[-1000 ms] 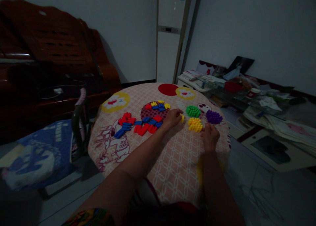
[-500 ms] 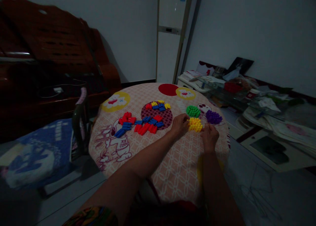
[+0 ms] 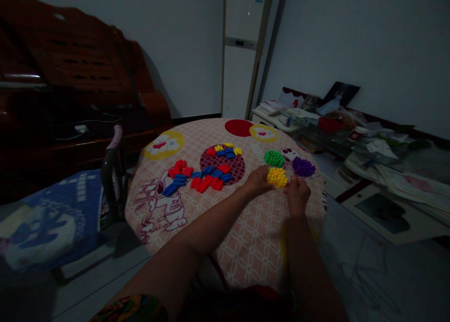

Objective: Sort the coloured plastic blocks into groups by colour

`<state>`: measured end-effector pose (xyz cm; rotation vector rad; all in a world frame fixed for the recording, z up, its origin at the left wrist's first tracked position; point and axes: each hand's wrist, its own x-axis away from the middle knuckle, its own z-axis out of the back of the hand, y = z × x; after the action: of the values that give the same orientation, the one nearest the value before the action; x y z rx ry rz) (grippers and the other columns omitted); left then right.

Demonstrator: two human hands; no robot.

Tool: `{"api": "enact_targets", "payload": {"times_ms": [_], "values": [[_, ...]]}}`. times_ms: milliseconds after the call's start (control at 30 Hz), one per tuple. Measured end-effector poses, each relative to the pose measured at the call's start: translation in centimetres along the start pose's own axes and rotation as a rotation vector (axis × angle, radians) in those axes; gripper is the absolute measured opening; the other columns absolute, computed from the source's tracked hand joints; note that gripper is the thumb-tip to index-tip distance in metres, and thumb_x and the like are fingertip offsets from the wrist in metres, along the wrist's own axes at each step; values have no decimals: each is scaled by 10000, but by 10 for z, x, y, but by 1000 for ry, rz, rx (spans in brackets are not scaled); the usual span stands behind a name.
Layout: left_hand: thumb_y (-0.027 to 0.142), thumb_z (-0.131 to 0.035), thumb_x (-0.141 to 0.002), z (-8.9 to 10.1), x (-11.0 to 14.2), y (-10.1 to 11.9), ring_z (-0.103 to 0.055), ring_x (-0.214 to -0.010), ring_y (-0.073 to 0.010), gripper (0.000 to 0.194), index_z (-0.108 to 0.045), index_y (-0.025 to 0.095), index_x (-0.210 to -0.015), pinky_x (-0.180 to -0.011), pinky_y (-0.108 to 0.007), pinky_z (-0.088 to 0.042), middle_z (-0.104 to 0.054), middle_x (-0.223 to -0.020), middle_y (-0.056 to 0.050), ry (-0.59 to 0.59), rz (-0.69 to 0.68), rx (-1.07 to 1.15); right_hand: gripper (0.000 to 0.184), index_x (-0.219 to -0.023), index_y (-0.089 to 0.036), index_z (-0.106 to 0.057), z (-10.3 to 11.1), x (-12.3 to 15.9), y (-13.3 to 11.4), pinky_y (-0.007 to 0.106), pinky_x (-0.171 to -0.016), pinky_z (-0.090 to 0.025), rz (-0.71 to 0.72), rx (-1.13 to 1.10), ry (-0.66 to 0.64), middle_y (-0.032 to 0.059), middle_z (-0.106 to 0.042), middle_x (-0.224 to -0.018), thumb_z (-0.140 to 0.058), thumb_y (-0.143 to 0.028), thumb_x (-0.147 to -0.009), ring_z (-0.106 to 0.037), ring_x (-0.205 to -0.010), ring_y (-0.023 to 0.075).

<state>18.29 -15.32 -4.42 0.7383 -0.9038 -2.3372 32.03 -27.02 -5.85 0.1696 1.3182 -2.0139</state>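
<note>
On the right side of the round table is a yellow bundle of small knobby plastic pieces (image 3: pixel 277 177), between my two hands. My left hand (image 3: pixel 259 180) curls against its left side, with fingers at the upper edge and the thumb lower down. From the lower right, my right hand (image 3: pixel 298 194) closes with bent fingertips on the bundle's edge. What lies under the fingertips is hard to make out in the dim light. Just behind sits a green bundle (image 3: pixel 274 158), and a purple bundle (image 3: pixel 303 166) lies beyond my right hand. Faint clear-white pieces (image 3: pixel 257 148) are left of the green one.
Red blocks (image 3: pixel 207 183), blue blocks (image 3: pixel 175 185) and yellow blocks (image 3: pixel 238 151) lie in groups left of centre on the patterned tablecloth (image 3: pixel 242 237). A chair (image 3: pixel 112 172) stands at the left. A cluttered glass-topped cabinet (image 3: pixel 316 125) runs along the right wall.
My left hand has shifted slightly down along the yellow bundle's left side, and its fingertips have left the upper-left edge pinch. My right hand stays nearly in place.
</note>
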Motion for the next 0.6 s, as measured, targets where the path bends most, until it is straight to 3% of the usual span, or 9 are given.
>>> {"api": "enact_targets", "payload": {"times_ms": [167,400,500,600], "values": [[203,-799,-694,-5,-4,0,-602,-1198,-279,709,-541,136,-1351,-1048,-402,-475,-622,-1315,-151,-11,-8,5,395,-719,-216,-599,1,0,-4,304,-667,-401,-6,-9,-30,7,-588,-536,-396,-487,-924,-554,-599,193],[322,-852,-656,-6,-3,-5,-585,-1207,-297,793,-542,159,-1367,-1038,-410,-476,-605,-1340,-147,62,-14,48,391,-724,-211,-599,0,1,2,302,-647,-404,-36,-42,-22,13,-616,-530,-417,-496,-920,-583,-577,199],[331,-782,-754,12,-12,-16,-593,-1187,-276,701,-527,117,-1371,-1019,-397,-483,-589,-1354,-176,152,50,81,387,-724,-211,-590,0,1,4,297,-624,-397,-57,-47,-15,16,-618,-529,-425,-503,-916,-582,-555,198],[217,-654,-840,48,-27,-34,-568,-1218,-270,487,-559,101,-1303,-1058,-414,-443,-598,-1326,-190,348,146,34,396,-730,-209,-593,-1,2,6,296,-619,-394,-49,-30,-9,18,-621,-535,-410,-500,-927,-584,-551,198]]}}
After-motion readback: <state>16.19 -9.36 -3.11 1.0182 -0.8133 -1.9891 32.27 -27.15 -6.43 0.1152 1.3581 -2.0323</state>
